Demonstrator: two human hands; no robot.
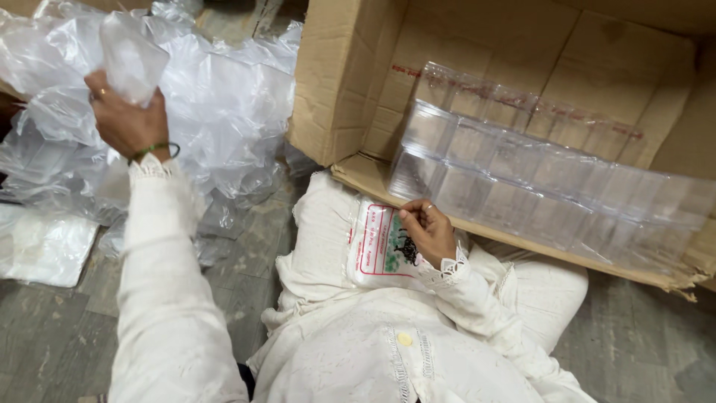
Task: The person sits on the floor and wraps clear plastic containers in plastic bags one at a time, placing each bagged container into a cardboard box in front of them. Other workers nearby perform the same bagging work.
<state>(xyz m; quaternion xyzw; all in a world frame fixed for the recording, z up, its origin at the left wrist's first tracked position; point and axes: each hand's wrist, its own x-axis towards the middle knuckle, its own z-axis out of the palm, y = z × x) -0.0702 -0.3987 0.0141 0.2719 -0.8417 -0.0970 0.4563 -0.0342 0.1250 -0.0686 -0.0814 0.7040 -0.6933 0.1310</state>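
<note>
Nearest the camera, the person's lap is draped in white embroidered cloth [388, 351], soft and creased, with a small yellow button on it. On that lap lies a flat printed packet [377, 250], white plastic with a red border and a green and black design, glossy and slightly crumpled. The right hand [426, 227] rests on the packet's right edge, fingers curled and pinching at something small against it; what exactly it pinches is too small to tell. A ring shows on one finger.

Just beyond that hand, at about one o'clock from it, sit rows of clear rigid plastic boxes [522, 175], square-cornered and stacked side by side inside an open cardboard carton [350, 82] tipped on its side. Their row runs long from ten o'clock to four o'clock, and the right hand is by far the nearer one, almost touching the closest box.

Out at ten o'clock, well apart, the left hand [128, 119] is raised and closed around a clear plastic box [133, 56], upright in its grip, green bangle at the wrist. Behind it heaps a pile of thin crinkled clear bags [224, 104], filmy and shiny, spread over the grey stone floor [52, 343].
</note>
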